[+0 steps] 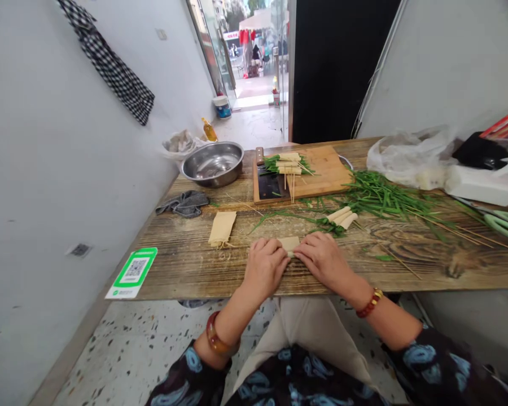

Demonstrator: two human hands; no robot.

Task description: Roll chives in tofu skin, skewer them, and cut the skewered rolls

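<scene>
At the front of the wooden table, my left hand [266,263] and my right hand [325,258] press on a small beige tofu skin sheet [290,243]. Its near edge is partly rolled up between my fingertips, and its flat far part shows between the hands. Whatever lies inside the roll is hidden. Left of my hands lies a stack of similar sheets [222,226]. Beyond my right hand rest several finished rolls [342,216] with green chive ends. More rolls on skewers [289,164] are piled on the cutting board [322,169].
Loose chives [385,194] and thin skewers [469,232] spread over the right side. A cleaver [271,183] lies on the board. Further left are a steel bowl [214,163], a grey cloth [185,203] and a QR card [133,272]. Plastic bags [410,155] and green-handled scissors [506,224] sit far right.
</scene>
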